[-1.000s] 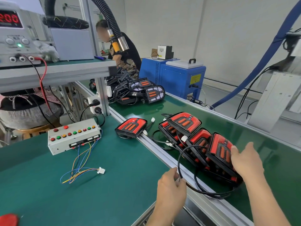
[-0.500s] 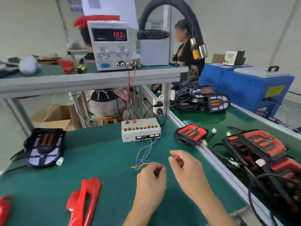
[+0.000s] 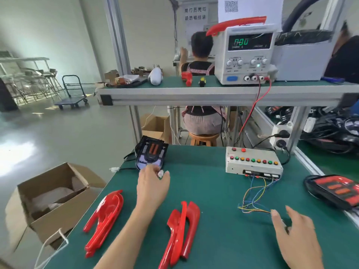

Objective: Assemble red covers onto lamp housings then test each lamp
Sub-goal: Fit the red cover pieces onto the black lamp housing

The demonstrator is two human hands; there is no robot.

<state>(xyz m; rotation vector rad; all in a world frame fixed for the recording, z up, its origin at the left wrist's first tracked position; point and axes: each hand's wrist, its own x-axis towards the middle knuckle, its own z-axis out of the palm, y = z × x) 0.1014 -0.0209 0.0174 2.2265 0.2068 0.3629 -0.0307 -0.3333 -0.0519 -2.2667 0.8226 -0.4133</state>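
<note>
We see a green desk (image 3: 213, 191) from above. The left hand (image 3: 152, 188) reaches forward to the near edge of an uncovered lamp housing (image 3: 150, 155), which lies at the far left corner of the desk; its fingers (image 3: 155, 169) pinch a small white connector (image 3: 160, 173) just beside the housing. The right hand (image 3: 297, 237) hovers low over the desk at the near right, fingers spread and relaxed, just beside the loose ends of the coloured wires (image 3: 254, 199); whether it touches them we cannot tell. These wires run to a grey test box (image 3: 252, 162) with a row of coloured buttons. Two sets of red covers lie flat on the desk: one set (image 3: 104, 220) left of the left forearm, the other set (image 3: 182, 232) between the two arms. A finished lamp (image 3: 336, 189) with its red cover on rests at the right edge. On the shelf (image 3: 213, 90) above stands a power supply (image 3: 248, 53) with a lit display. A cardboard box (image 3: 52, 200) sits on the floor at left.
</note>
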